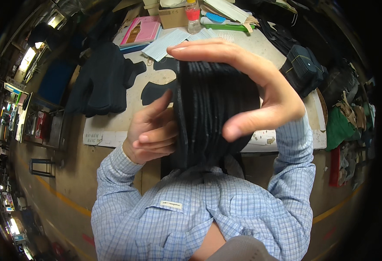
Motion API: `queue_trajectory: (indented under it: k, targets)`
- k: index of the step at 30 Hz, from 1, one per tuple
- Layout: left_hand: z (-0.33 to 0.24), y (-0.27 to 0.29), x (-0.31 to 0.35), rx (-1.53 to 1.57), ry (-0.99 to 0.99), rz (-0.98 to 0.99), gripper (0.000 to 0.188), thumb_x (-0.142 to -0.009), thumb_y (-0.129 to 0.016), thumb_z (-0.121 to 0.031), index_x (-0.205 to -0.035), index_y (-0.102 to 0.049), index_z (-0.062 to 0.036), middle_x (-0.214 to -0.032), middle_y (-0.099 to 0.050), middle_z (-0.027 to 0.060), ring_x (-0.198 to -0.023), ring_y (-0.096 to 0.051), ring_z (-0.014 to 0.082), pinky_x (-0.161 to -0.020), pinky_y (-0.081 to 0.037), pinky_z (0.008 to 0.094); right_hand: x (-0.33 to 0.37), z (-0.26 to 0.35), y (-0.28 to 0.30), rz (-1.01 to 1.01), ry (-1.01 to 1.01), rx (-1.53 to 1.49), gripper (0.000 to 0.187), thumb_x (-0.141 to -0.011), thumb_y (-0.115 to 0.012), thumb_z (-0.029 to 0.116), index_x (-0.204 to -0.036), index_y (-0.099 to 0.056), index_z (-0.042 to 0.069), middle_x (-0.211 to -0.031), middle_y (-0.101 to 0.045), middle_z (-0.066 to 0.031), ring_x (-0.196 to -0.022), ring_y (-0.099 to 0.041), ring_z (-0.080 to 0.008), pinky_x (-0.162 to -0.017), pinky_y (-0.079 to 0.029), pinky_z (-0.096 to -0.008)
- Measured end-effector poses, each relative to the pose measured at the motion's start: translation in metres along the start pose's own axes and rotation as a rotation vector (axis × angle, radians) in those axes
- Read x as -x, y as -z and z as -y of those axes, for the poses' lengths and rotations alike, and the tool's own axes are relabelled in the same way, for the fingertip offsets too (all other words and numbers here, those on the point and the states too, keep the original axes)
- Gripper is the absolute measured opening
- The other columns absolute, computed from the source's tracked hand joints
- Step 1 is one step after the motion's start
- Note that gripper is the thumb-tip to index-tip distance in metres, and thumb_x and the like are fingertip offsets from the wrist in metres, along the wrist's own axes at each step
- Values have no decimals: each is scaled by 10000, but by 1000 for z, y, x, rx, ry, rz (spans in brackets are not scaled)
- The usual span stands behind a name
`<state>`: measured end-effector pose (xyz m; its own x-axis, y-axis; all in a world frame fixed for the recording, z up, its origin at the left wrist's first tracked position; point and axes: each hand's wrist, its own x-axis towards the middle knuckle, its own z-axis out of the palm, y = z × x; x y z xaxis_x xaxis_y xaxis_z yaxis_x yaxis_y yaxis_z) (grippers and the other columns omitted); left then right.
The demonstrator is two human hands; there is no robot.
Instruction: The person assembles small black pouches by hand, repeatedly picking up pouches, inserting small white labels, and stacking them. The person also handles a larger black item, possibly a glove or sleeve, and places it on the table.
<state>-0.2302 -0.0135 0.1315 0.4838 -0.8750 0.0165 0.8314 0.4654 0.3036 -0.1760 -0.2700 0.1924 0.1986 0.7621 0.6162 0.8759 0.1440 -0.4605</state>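
Observation:
A thick stack of dark fabric pieces (pixel 217 104) is held up on edge in front of my chest, its layers showing as upright ridges. My right hand (pixel 265 91) arches over its top and right side, fingers reaching to the upper left corner and thumb across the near face. Against the left face rests my left hand (pixel 152 132), thumb up and fingers bent, the tips partly hidden by the stack. Behind it, cut dark fabric pieces (pixel 154 92) lie flat on the white table (pixel 112 124).
At the left table edge sits a large pile of dark fabric pieces (pixel 102 82). A tied dark bundle (pixel 304 65) stands on the right. Farther back are a pink book (pixel 141 30), light blue striped sheets (pixel 167 43), a plastic bottle (pixel 193 19) and a cardboard box (pixel 172 18).

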Motion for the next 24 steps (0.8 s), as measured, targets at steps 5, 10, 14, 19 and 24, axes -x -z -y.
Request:
queue_trajectory:
  k: [5, 10, 14, 19, 24]
  targets:
    - [-6, 8, 16, -70, 8, -271, 476, -1063, -243, -329, -1291, -490, 8, -386, -377, -68, -256, -346, 29, -271, -336, 148, 2, -30, 3, -5, 120, -43, 1191, -584, -881, 485, -1491, -293, -14, -1478, -404, -234, -1410, -331, -373, -1169, -215, -514]
    - [-12, 17, 21, -225, 79, -276, 531, -1036, -281, -369, -1062, -604, 52, -364, -370, -59, -246, -307, 46, -270, -267, 173, -10, -27, -18, 72, 186, -2, 756, -668, -822, 246, -1316, -544, -30, -1332, -577, -198, -1316, -484, -342, -1106, -360, -475]
    - [-32, 18, 13, -382, -90, -440, 599, -1000, -327, -430, -1082, -602, 95, -513, -513, 21, -332, -390, 75, -314, -287, 179, -10, -20, -27, -97, 77, -51, 648, -631, -848, 252, -1176, -635, -25, -1108, -686, -139, -1051, -659, -280, -943, -509, -393]
    - [-48, 5, -1, -1284, -892, -393, 855, -952, -284, -639, -1339, -476, 98, -1207, -615, 149, -1053, -566, 185, -837, -453, 350, -14, -9, -19, -363, -54, 275, 675, -556, -915, 173, -1142, -642, -20, -1080, -690, -87, -1016, -664, -211, -916, -521, -318]
    - [24, 68, -20, -1770, -1304, -460, 1039, -822, -634, -597, -1495, -191, 59, -1415, -421, 224, -1320, -430, 292, -1098, -361, 393, -4, 32, -12, -422, -142, 482, 544, -702, -852, 178, -1168, -631, 3, -1114, -668, -118, -1039, -647, -201, -922, -504, -298]
